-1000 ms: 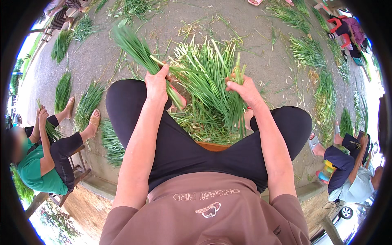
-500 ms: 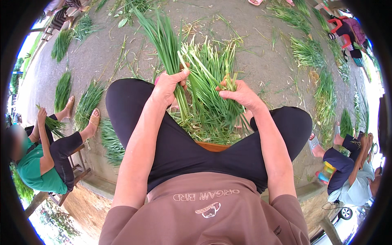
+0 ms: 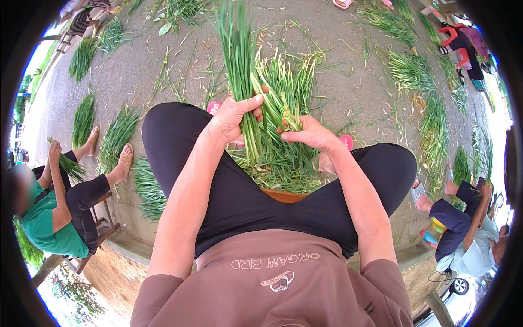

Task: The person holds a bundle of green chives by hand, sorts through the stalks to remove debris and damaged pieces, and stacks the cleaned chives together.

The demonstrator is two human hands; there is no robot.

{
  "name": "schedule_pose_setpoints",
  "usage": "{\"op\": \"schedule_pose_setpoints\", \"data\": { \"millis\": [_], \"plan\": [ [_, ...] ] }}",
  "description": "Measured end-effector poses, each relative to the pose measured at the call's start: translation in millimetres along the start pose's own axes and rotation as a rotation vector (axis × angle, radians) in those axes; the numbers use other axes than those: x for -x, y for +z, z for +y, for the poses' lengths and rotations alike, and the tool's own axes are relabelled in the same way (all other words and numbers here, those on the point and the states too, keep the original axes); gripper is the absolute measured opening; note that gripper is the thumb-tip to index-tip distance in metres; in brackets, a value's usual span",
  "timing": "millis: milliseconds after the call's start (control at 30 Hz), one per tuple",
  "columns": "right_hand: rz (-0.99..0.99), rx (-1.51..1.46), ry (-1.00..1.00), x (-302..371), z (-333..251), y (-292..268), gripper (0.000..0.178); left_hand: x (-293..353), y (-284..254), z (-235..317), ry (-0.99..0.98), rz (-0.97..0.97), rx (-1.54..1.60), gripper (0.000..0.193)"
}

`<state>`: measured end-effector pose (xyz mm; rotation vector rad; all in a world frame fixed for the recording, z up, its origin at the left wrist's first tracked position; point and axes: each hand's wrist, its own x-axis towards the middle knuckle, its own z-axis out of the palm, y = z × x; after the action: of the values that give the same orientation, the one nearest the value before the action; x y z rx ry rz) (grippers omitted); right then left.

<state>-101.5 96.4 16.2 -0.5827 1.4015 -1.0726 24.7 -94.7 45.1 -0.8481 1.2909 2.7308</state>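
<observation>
My left hand (image 3: 235,117) is closed round an upright bunch of long green chives (image 3: 238,54). The leaves point away from me, and the cut-looking lower ends hang below my fist. My right hand (image 3: 311,134) is closed beside it, pinching pale, yellowish chive trimmings (image 3: 291,123) between thumb and fingers. A few pale stalks slant from the left fist down to the right fingertips. Beneath both hands, between my knees, lies a loose pile of chives (image 3: 286,155), some with whitish ends pointing away. My fingertips are partly hidden by the stalks.
Bundles of chives (image 3: 119,139) lie on the ground to my left, with more chives (image 3: 433,128) in a row on the right. A person in a green shirt (image 3: 57,220) sits at left, another person in pale clothes (image 3: 471,248) at right. Scraps litter the concrete (image 3: 348,82).
My left hand has shifted right with the bunch, which now stands more upright. My right hand has moved slightly left and down, so the two hands are closer together.
</observation>
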Motion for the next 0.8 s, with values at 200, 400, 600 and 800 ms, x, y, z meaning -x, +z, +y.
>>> {"op": "schedule_pose_setpoints", "data": {
  "millis": [200,400,600,800],
  "plan": [
    [0.058,-0.059,-0.057,-0.5,0.0,-7.8,0.029,-3.5,-2.7,0.1,0.064,0.158,0.032,0.018],
    [0.115,-0.093,-0.110,1.2,-4.3,-13.5,0.030,-7.7,-10.4,-8.2,-0.012,0.175,-0.099,0.013],
    [0.104,-0.048,-0.043,0.2,-9.9,-8.3,0.030,-5.2,4.7,-7.9,-0.092,0.073,-0.047,0.029],
    [0.081,0.001,-0.042,-5.4,-10.4,6.3,0.021,-6.8,17.4,-11.3,-0.123,-0.025,-0.226,0.030]
  ]
}}
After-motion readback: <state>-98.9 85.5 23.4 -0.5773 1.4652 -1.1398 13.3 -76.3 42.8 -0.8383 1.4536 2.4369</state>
